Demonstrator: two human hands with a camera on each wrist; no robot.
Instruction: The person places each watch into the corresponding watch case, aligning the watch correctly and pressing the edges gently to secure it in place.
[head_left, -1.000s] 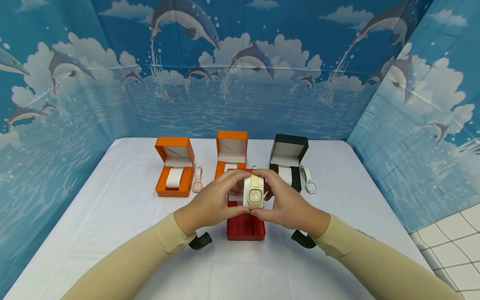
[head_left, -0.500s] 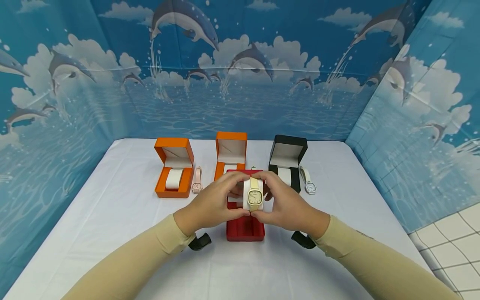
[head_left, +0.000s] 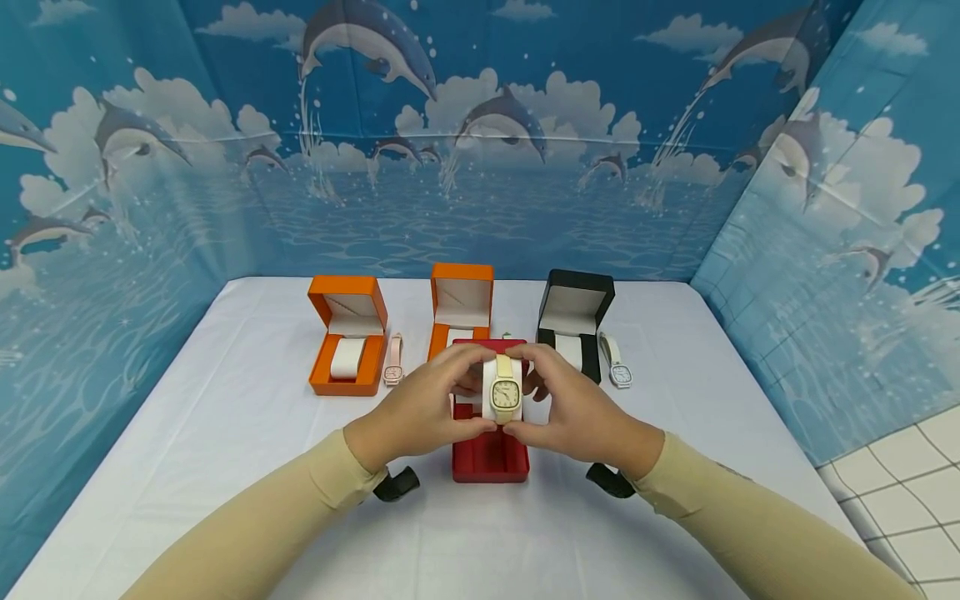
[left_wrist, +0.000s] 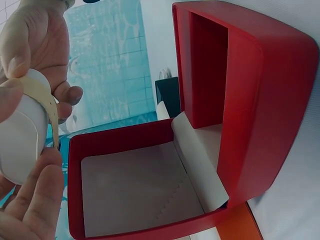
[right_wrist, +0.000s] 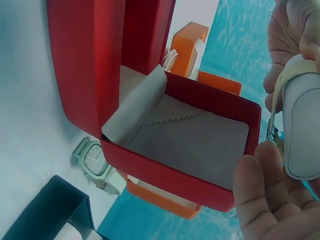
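Observation:
Between both hands, a pale yellow wristwatch (head_left: 506,393) wraps round a white watch cushion (head_left: 487,408), its square dial facing up toward the head camera. My left hand (head_left: 420,408) holds the left side, thumb at the lower edge and fingers at the top. On the opposite side, my right hand (head_left: 581,408) holds it the same way. The left wrist view shows the cushion's flat white end (left_wrist: 17,140) with the strap (left_wrist: 42,97) around it. Below the hands stands an open red watch box (head_left: 491,467), its lid leaning back and partly hidden in the head view.
Behind are a left orange box (head_left: 347,367), a middle orange box (head_left: 462,292) and a black box (head_left: 577,308), all with raised lids. A pink watch (head_left: 393,362), a white-strapped watch (head_left: 617,367) and a pale green watch (right_wrist: 95,160) lie beside boxes on the white cloth (head_left: 300,483).
The watch on its cushion has shifted slightly left in both hands, and its dial has turned a little. The boxes and the other watches stay put.

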